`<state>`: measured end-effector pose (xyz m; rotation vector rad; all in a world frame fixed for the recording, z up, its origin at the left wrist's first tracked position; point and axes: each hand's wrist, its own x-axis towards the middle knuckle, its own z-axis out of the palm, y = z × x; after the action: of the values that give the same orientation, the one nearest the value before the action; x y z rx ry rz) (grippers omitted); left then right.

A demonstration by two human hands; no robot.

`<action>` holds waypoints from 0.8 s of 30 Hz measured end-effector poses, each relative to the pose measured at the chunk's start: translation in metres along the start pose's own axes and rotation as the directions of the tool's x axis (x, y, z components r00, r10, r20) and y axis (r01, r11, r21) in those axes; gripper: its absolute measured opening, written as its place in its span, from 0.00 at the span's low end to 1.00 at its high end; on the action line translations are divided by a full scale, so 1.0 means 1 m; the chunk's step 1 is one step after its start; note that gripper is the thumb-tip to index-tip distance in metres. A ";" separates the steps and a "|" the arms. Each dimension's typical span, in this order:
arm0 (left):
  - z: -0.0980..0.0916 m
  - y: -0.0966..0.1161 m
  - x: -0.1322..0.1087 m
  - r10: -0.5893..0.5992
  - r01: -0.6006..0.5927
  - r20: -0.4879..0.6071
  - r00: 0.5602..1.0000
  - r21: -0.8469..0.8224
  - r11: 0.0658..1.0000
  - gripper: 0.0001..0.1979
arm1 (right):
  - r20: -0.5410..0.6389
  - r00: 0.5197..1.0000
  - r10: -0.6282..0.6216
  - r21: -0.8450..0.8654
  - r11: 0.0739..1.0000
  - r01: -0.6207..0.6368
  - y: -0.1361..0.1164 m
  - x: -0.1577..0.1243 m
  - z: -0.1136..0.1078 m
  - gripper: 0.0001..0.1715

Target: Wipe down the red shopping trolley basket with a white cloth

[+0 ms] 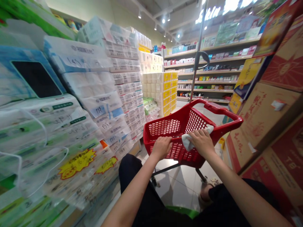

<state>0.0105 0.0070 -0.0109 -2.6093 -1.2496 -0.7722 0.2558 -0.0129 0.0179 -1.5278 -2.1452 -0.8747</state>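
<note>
A red plastic shopping cart [163,126] with perforated basket walls stands right in front of my knees. My left hand [162,147] is closed over the near rim of its basket. Farther right along the same rim, my right hand [201,142] presses a pale cloth [187,142] against the plastic, with part of the cloth sticking out past the fingers. The cart's raised red handle [213,108] is on the far right side, and neither hand touches it. A tall metal pole [195,72] rises from the cart's far side.
Stacked packs of tissue paper [92,91] line the left, with a dark-screened device [38,78] and white cable [44,129] on them. Cardboard cartons [267,110] are piled close on the right. Shelves of small goods [208,72] stand behind. Tiled floor [176,181] lies under the cart.
</note>
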 end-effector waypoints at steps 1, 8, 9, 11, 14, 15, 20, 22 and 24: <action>0.004 0.006 0.003 -0.024 0.024 -0.011 1.000 0.001 1.000 0.16 | -0.007 1.000 0.007 0.007 1.000 -0.007 -0.006 0.002 -0.001 0.16; 0.004 0.001 -0.001 -0.075 0.074 -0.004 0.997 -0.047 0.996 0.30 | -0.034 0.997 -0.062 0.119 0.991 0.066 -0.034 0.011 -0.005 0.21; 0.002 -0.003 -0.003 -0.058 0.059 0.014 0.998 -0.059 0.997 0.30 | -0.021 0.996 -0.091 0.133 0.987 0.093 -0.031 0.010 -0.006 0.22; -0.002 -0.007 -0.006 -0.032 0.034 0.033 0.999 -0.075 0.997 0.31 | 0.007 0.990 -0.143 0.148 0.979 0.141 -0.019 0.008 -0.009 0.24; -0.003 -0.007 -0.007 -0.011 0.013 0.028 1.000 -0.080 0.997 0.32 | 0.023 0.987 -0.158 0.128 0.980 0.154 0.009 -0.001 -0.017 0.24; -0.002 -0.005 -0.007 -0.010 0.012 0.022 1.000 -0.080 0.997 0.33 | 0.012 0.990 -0.138 0.114 0.984 0.136 0.018 -0.005 -0.020 0.25; -0.002 0.002 -0.008 -0.016 0.017 0.008 1.000 -0.088 0.996 0.36 | -0.093 0.996 0.011 0.066 0.998 -0.005 0.046 -0.023 -0.039 0.28; -0.003 0.004 -0.009 -0.023 0.023 0.003 1.000 -0.101 0.995 0.36 | -0.124 0.990 0.061 0.064 0.997 -0.054 0.044 -0.026 -0.039 0.28; -0.005 0.006 -0.010 -0.037 0.035 -0.009 0.999 -0.119 0.992 0.38 | -0.151 0.982 0.109 0.072 0.992 -0.099 0.035 -0.026 -0.035 0.28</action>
<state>0.0080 -0.0048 -0.0111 -2.6775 -1.2886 -0.8933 0.2955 -0.0473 0.0377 -1.4748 -1.9467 -0.8511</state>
